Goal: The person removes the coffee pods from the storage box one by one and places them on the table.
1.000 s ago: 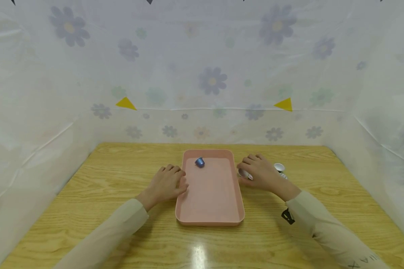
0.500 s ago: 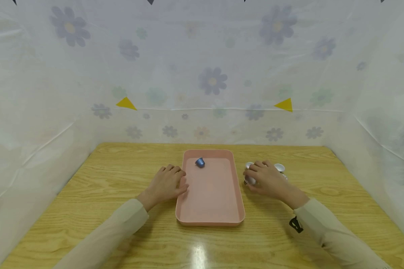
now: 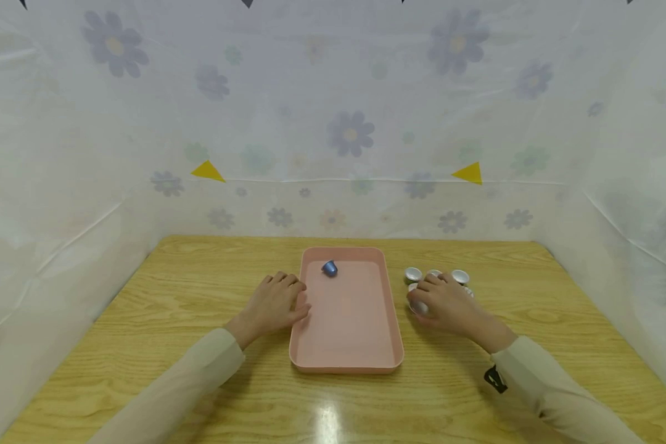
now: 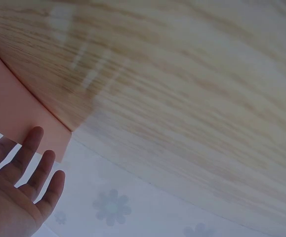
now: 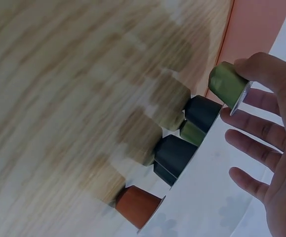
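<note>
A green coffee capsule [image 5: 226,84] is pinched between the thumb and index finger of my right hand [image 3: 449,306], its silver lid facing the palm. The other fingers of that hand are spread. Beside and beyond it, more capsules stand lid up on the table, among them a dark one [image 5: 175,154] and an orange one [image 5: 138,205]. My left hand [image 3: 272,303] holds the left wall of the pink tray [image 3: 345,336], thumb over the rim and index finger against the outside. Inside the tray, a blue capsule [image 3: 330,268] lies tipped near the far left corner.
The wooden table [image 3: 211,394] carries the tray in its middle. Behind and at both sides hang whitish flowered sheets [image 3: 288,111]. Two yellow triangles mark the back sheet. A black clip-like piece [image 3: 495,379] hangs by the right sleeve.
My right hand has moved right and nearer to me, away from the tray, with a capsule in its fingers. More standing capsules now show behind it. The left hand and tray stay put.
</note>
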A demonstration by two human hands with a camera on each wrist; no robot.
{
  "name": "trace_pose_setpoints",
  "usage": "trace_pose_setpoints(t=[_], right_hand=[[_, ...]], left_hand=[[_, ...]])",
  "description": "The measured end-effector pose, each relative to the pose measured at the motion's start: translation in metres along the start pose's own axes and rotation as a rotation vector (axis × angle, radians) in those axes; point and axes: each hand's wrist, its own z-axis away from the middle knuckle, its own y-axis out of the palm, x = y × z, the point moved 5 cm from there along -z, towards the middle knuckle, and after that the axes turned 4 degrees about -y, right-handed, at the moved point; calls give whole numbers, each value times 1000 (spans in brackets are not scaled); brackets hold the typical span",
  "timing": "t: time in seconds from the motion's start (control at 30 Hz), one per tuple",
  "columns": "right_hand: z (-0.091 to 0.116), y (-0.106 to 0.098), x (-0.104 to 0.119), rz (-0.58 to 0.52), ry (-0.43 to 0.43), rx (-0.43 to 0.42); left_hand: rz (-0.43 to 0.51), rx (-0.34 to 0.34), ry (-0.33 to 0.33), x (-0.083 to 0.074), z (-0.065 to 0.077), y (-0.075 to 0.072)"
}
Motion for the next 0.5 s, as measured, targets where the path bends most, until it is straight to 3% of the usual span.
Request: trace_pose_setpoints(t=[0.5], right_hand=[[6, 3, 1, 19, 14, 42]], left_hand=[[1, -6, 2, 0, 0, -1]])
